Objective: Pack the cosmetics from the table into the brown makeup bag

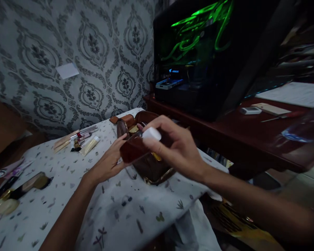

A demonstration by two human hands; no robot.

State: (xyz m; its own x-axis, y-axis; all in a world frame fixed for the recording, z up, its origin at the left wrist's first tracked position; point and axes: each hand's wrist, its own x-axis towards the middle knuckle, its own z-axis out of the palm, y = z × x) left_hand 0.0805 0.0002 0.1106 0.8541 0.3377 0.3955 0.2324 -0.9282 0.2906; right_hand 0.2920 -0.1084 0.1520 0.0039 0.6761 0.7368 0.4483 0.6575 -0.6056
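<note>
My right hand (172, 143) pinches a bottle by its white cap (151, 134). The bottle's dark reddish-brown body (134, 150) tilts to the left, over the front of a brown leather toiletry bag (149, 169). That bag stands unzipped, its zip edge hanging at the front and several small items inside, among them a round gold-coloured one (133, 129). My left hand (108, 162) rests against the bag's left side, fingers stretched out and thumb apart. The bottle hides part of the bag, and slight blur covers my right fingertips.
Several cosmetic tubes (90, 145) and slim sticks lie left of the bag on the patterned white cloth (68, 174). Brushes (31, 183) and other items sit at the far left. A computer case (193, 69) with green light stands on the dark red desk (267, 136) at right.
</note>
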